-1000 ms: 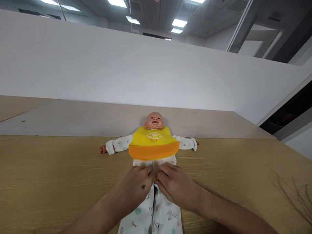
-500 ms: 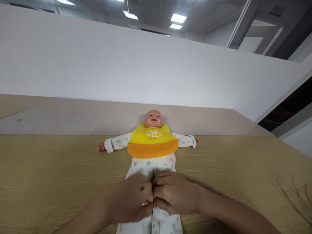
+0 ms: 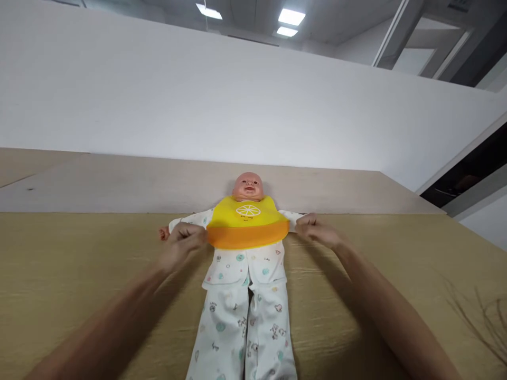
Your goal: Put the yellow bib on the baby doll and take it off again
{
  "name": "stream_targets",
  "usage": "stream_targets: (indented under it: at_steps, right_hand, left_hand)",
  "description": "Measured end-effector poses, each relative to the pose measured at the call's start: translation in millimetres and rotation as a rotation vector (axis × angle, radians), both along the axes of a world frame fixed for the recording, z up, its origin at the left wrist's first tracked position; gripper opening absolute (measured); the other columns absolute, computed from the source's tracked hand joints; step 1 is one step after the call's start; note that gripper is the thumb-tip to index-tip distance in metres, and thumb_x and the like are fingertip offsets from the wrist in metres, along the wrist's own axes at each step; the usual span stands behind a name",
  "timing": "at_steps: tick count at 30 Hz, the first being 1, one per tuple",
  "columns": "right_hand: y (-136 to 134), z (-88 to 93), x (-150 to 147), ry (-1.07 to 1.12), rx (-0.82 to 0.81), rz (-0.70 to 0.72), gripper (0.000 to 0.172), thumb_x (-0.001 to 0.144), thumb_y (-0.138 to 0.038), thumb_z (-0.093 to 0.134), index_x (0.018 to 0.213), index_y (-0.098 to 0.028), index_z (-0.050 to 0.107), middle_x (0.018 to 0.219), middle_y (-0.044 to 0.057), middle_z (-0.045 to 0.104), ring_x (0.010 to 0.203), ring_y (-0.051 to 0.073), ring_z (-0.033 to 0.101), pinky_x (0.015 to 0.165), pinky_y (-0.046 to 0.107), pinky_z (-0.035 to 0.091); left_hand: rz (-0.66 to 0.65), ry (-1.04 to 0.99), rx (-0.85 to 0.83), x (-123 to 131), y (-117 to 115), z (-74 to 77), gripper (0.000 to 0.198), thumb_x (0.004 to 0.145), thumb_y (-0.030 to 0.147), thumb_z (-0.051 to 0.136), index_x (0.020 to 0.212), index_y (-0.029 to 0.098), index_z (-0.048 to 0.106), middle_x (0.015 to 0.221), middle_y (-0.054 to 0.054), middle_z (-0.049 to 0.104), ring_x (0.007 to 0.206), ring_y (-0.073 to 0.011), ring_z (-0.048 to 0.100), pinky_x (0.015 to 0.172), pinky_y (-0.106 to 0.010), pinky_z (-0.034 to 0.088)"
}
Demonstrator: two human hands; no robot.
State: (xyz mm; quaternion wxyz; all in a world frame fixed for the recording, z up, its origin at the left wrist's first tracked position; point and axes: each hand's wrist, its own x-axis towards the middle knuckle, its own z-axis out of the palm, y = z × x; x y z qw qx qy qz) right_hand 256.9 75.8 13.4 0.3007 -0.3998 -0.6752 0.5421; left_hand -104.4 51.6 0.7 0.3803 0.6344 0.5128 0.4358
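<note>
A baby doll (image 3: 248, 187) lies on its back with its arms spread, dressed in a white printed sleepsuit (image 3: 241, 269). A yellow and orange silicone bib (image 3: 247, 224) with a citrus-slice motif covers its chest. My left hand (image 3: 182, 245) has its fingers curled on the doll's sleeve beside the bib. My right hand (image 3: 317, 230) pinches the opposite sleeve near the bib's edge. The doll's legs lie straight toward me, and its far-side hand is hidden behind my right hand.
The doll lies on a wood-grain tabletop (image 3: 71, 248). Beyond it is a paler board (image 3: 119, 184), then a tall white wall (image 3: 198, 95). Shadowy dry twigs (image 3: 479, 316) mark the table's lower right.
Both hands have moved apart and away from the doll's lower body up to its sleeves. The sleepsuit's legs, which they had covered, now show. The view has tilted slightly.
</note>
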Motion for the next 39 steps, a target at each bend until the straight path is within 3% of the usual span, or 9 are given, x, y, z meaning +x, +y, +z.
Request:
stream_targets:
  at_steps: [1,3,7,12,16,26,30,34,39]
  right_hand:
    - [10,-12.1,9,0.065,-0.017,-0.130,0.039,0.066,-0.032,0.062,0.047,-0.017,0.031,0.044,-0.007,0.025,0.045,0.003,0.021,0.046,0.020,0.014]
    - [23,-34.0,20,0.134,-0.112,-0.190,0.043,0.063,-0.034,0.062,0.047,-0.019,0.025,0.040,-0.008,0.021,0.040,0.003,0.016,0.043,0.021,0.010]
    - [25,-56.0,17,0.107,-0.240,0.055,0.037,0.062,-0.029,0.063,0.046,-0.018,0.031,0.040,-0.007,0.027,0.040,0.004,0.018,0.043,0.022,0.009]
    - [21,-58.2,-2,-0.112,-0.138,0.108,0.037,0.072,-0.032,0.061,0.049,-0.016,0.037,0.045,-0.006,0.030,0.046,0.004,0.023,0.048,0.022,0.013]
    - [21,-58.2,-8,-0.293,-0.048,0.103,0.028,0.069,-0.033,0.057,0.057,-0.014,0.041,0.056,-0.006,0.028,0.055,0.005,0.024,0.053,0.020,0.015]
    - [14,-49.2,-16,-0.288,-0.024,0.060,0.028,0.068,-0.035,0.054,0.056,-0.015,0.038,0.057,-0.005,0.029,0.057,0.006,0.025,0.054,0.020,0.017]
    - [14,-57.1,-14,-0.152,-0.100,-0.023,0.036,0.070,-0.035,0.062,0.054,-0.016,0.037,0.050,-0.006,0.028,0.050,0.004,0.021,0.051,0.022,0.011]
    - [18,-68.9,-13,0.229,-0.224,-0.062,0.037,0.068,-0.030,0.061,0.051,-0.018,0.031,0.043,-0.006,0.026,0.042,0.004,0.017,0.046,0.024,0.009]
    - [18,-69.7,-19,0.506,-0.350,0.133,0.051,0.075,-0.050,0.058,0.045,-0.019,0.030,0.039,-0.005,0.022,0.035,0.005,0.020,0.038,0.022,0.012]
  left_hand:
    - [0.072,-0.049,0.003,0,7,-10.8,0.044,0.068,0.038,0.056,0.047,0.021,0.021,0.050,0.003,0.020,0.051,-0.0096,0.022,0.049,-0.025,0.023]
    - [0.153,-0.076,-0.003,3,14,-29.9,0.043,0.071,0.033,0.054,0.049,0.021,0.019,0.053,0.004,0.015,0.054,-0.0090,0.016,0.051,-0.024,0.017]
    - [0.223,-0.184,-0.127,12,15,-48.6,0.039,0.074,0.033,0.049,0.049,0.022,0.021,0.050,0.005,0.016,0.050,-0.0079,0.016,0.049,-0.024,0.015]
    - [0.268,-0.088,-0.129,20,11,-46.9,0.047,0.083,0.036,0.044,0.041,0.021,0.030,0.041,0.003,0.029,0.046,-0.0092,0.027,0.049,-0.027,0.023]
    - [0.254,-0.064,-0.109,22,10,-46.5,0.049,0.087,0.033,0.039,0.041,0.021,0.033,0.040,0.002,0.032,0.045,-0.0095,0.030,0.052,-0.027,0.026]
    - [0.278,-0.042,-0.175,14,14,-58.2,0.052,0.087,0.048,0.050,0.044,0.022,0.038,0.044,0.002,0.037,0.048,-0.0145,0.034,0.053,-0.029,0.025]
    - [0.285,0.017,-0.169,18,12,-51.2,0.049,0.086,0.048,0.050,0.045,0.022,0.041,0.045,0.001,0.041,0.049,-0.0155,0.038,0.054,-0.029,0.028]
    - [0.266,-0.016,-0.186,17,13,-52.3,0.048,0.087,0.048,0.050,0.047,0.021,0.045,0.046,0.000,0.045,0.050,-0.0155,0.040,0.054,-0.029,0.029]
    - [0.186,-0.212,-0.183,10,19,-63.3,0.046,0.085,0.046,0.057,0.048,0.020,0.047,0.047,0.001,0.045,0.048,-0.0137,0.037,0.049,-0.028,0.025]
